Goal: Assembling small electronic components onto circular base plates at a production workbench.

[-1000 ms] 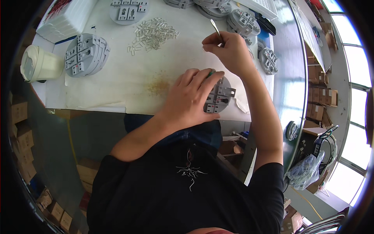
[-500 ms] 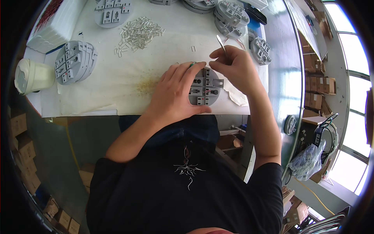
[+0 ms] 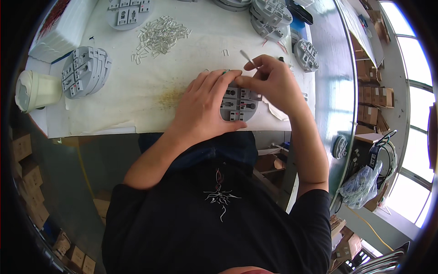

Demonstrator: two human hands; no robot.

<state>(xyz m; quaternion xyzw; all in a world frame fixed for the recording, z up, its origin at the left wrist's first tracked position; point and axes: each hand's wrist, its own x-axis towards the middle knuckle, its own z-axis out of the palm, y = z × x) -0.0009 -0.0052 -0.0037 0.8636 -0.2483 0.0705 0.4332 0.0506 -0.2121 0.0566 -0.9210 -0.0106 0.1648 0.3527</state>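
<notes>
My left hand (image 3: pixel 203 102) is wrapped round the left side of a round grey plastic base (image 3: pixel 248 114) at the table's front edge. Its thumb lies along the near rim, its fingers along the far side. Over the far right part of that base is my right hand (image 3: pixel 273 82), closed, its thumb and fingertips pinched near the left index finger. A thin silver metal tool (image 3: pixel 248 58) sticks up out of the right hand, pointing far left. Whether the fingertips pinch a small part as well is hidden. Beyond them lies one small U-shaped metal clip (image 3: pixel 225 52).
A heap of metal clips (image 3: pixel 162 36) lies at the far left centre. Stacked grey bases stand at left (image 3: pixel 86 73) and far right (image 3: pixel 271 18); a single base (image 3: pixel 306 55) lies right. A whitish tub (image 3: pixel 39 91) and a white foam box (image 3: pixel 61 32) line the left edge.
My right hand has come left and nearer, its fingertips now meeting at the base's far edge. The silver tool has swung toward the left. My left hand stays round the base.
</notes>
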